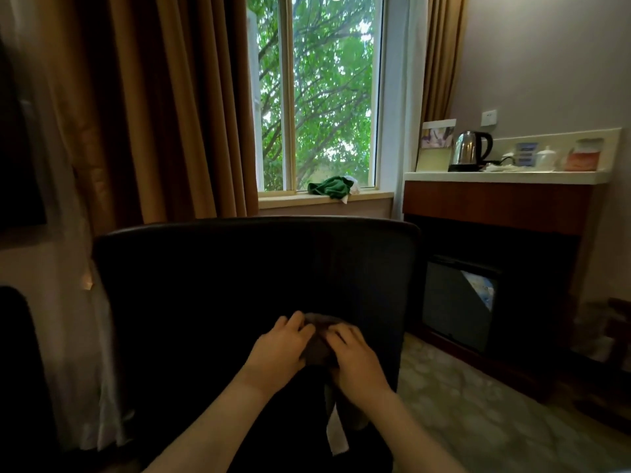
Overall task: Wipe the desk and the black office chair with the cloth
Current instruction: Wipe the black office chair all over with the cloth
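Your two hands are together at the lower middle of the backrest of the black office chair (205, 285), and both grasp the cloth (319, 346). The cloth is dark grey, bunched between your hands and pressed against the backrest. Your left hand (280, 349) has its fingers bent over the upper left edge of the cloth. Your right hand (355, 363) lies on the right side of it, fingers curled on the fabric. A pale strip of the cloth hangs down below your right wrist.

Behind the chair is a window (317, 93) with brown curtains on both sides. A green rag (326, 187) lies on the window sill (286, 199). At the right a table (505, 177) with a white top carries a steel kettle (469, 150) and some small items that are too blurred to name
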Tool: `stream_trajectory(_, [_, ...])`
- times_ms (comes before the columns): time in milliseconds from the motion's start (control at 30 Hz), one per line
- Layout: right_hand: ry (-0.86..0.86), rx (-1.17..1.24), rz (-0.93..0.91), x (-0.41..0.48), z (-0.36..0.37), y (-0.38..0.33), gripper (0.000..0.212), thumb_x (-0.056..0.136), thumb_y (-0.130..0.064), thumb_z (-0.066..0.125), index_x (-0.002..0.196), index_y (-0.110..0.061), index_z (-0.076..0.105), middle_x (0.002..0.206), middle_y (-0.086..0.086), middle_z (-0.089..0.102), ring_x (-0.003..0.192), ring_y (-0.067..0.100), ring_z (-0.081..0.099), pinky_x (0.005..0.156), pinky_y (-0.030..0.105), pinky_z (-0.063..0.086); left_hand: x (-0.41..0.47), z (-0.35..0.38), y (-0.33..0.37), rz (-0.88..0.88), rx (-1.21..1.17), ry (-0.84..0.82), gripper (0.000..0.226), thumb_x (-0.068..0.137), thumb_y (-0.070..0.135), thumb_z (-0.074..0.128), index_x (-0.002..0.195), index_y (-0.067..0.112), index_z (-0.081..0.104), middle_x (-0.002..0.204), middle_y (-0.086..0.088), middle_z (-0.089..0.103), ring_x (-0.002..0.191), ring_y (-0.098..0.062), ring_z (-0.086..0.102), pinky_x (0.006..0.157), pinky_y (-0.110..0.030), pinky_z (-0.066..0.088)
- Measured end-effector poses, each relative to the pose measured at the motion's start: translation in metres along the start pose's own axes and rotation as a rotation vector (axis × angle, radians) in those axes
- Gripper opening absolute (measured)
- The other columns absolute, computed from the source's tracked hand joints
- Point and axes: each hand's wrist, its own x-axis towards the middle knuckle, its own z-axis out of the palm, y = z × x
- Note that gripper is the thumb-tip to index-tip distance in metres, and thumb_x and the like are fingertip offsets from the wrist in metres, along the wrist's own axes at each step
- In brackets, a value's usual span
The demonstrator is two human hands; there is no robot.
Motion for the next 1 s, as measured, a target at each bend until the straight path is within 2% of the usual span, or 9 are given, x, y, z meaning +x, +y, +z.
stream_trajectory(100, [0.207,0.028,-0.062,0.003,-0.013,-0.001,0.043,0.079,-0.021,0.049,0.121,-0.014,0.052,0.119,-0.001,0.046,0.108,0.017,0.041,0.082,0.032,0.053,0.004,-0.028,0.007,0.048,0.073,0.007,0.048,0.093,0.021,0.047,0.139,0.02,0.032,0.143,-0.003,0.024,0.128,-0.022,0.034,0.099,-0.031,0.042])
stream_trajectory(200, [0.433,-0.025,-0.054,0.015,-0.037,0.003,0.044,0.076,-0.011,0.061,0.119,-0.007,0.058,0.117,0.011,0.054,0.107,0.024,0.044,0.09,0.035,0.047,0.014,-0.061,0.015,0.101,0.038,0.155,0.043,0.09,0.018,0.05,0.132,0.017,0.041,0.139,-0.006,0.031,0.123,-0.025,0.038,0.089,-0.033,0.05])
stream_trajectory(333, [0.631,-0.136,-0.042,0.025,-0.081,0.015,0.052,0.077,-0.004,0.066,0.126,-0.01,0.049,0.125,0.012,0.045,0.115,0.03,0.041,0.098,0.036,0.038,0.036,-0.092,0.027,0.333,0.061,0.477,0.044,0.06,0.009,0.079,0.101,0.009,0.064,0.109,-0.015,0.059,0.089,-0.033,0.06,0.051,-0.032,0.056])
stream_trajectory(433, [0.696,-0.162,-0.031,0.036,-0.099,0.027,0.044,0.082,-0.011,0.058,0.125,-0.011,0.047,0.125,0.011,0.041,0.114,0.029,0.04,0.099,0.033,0.035,0.054,-0.105,0.037,0.382,0.157,0.555,0.047,0.05,0.011,0.084,0.094,0.01,0.067,0.102,-0.014,0.064,0.083,-0.031,0.064,0.046,-0.027,0.053])
stream_trajectory(500, [0.669,-0.138,0.0,0.045,-0.098,0.03,0.041,0.084,-0.015,0.05,0.124,-0.007,0.052,0.125,0.017,0.048,0.115,0.028,0.04,0.099,0.032,0.034,0.066,-0.102,0.037,0.356,0.168,0.567,0.048,0.048,0.01,0.085,0.093,0.011,0.068,0.102,-0.013,0.064,0.083,-0.031,0.064,0.044,-0.027,0.054])
stream_trajectory(600, [0.571,-0.032,0.05,0.042,-0.077,0.034,0.042,0.08,-0.002,0.062,0.122,-0.003,0.057,0.123,0.019,0.053,0.116,0.025,0.041,0.101,0.028,0.033,0.073,-0.081,0.035,0.325,0.148,0.509,0.047,0.054,0.009,0.084,0.097,0.012,0.065,0.107,-0.011,0.061,0.086,-0.031,0.061,0.044,-0.029,0.054])
stream_trajectory(800, [0.056,0.029,0.167,-0.001,-0.033,0.044,0.05,0.086,-0.001,0.055,0.135,-0.007,0.046,0.137,0.009,0.043,0.126,0.029,0.039,0.102,0.031,0.035,0.05,-0.011,0.047,0.159,0.219,0.103,0.039,0.092,0.018,0.051,0.13,0.016,0.043,0.137,-0.005,0.036,0.12,-0.026,0.042,0.082,-0.029,0.05])
stream_trajectory(900, [-0.103,-0.033,0.141,-0.017,-0.026,0.048,0.047,0.087,-0.007,0.053,0.134,-0.011,0.046,0.136,0.005,0.042,0.12,0.027,0.041,0.095,0.031,0.039,0.041,0.004,0.061,0.104,0.241,-0.117,0.043,0.095,0.017,0.045,0.136,0.012,0.036,0.141,-0.009,0.031,0.124,-0.027,0.041,0.09,-0.033,0.046])
stream_trajectory(1000, [0.06,-0.002,0.124,-0.016,-0.041,0.051,0.049,0.079,0.001,0.061,0.128,-0.004,0.053,0.129,0.015,0.05,0.113,0.033,0.047,0.095,0.042,0.046,0.051,-0.012,0.066,0.168,0.225,0.138,0.042,0.082,0.02,0.065,0.122,0.011,0.053,0.124,-0.01,0.048,0.105,-0.024,0.056,0.07,-0.029,0.054])
